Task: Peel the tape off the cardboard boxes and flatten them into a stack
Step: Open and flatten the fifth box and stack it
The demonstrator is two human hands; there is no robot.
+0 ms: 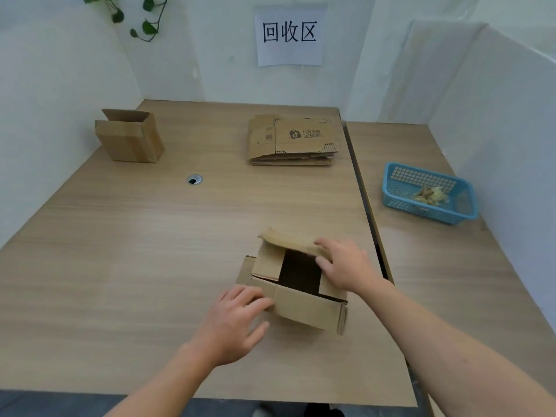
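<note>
Our opened cardboard box (pixel 304 305) sits near the table's (pixel 150 236) front edge. It looks light, stiff but creasable. Our right hand (pixel 346 266) pinches its far flap (pixel 285 239); our left hand (pixel 237 320) presses loose-fingered on the near-left corner. The flaps likely offer the best hold.

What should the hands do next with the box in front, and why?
Probably swing the far flap fully open, so the box can collapse: the right hand pinches that flap, the left hand rests on the near corner, and the top stands open.
</note>
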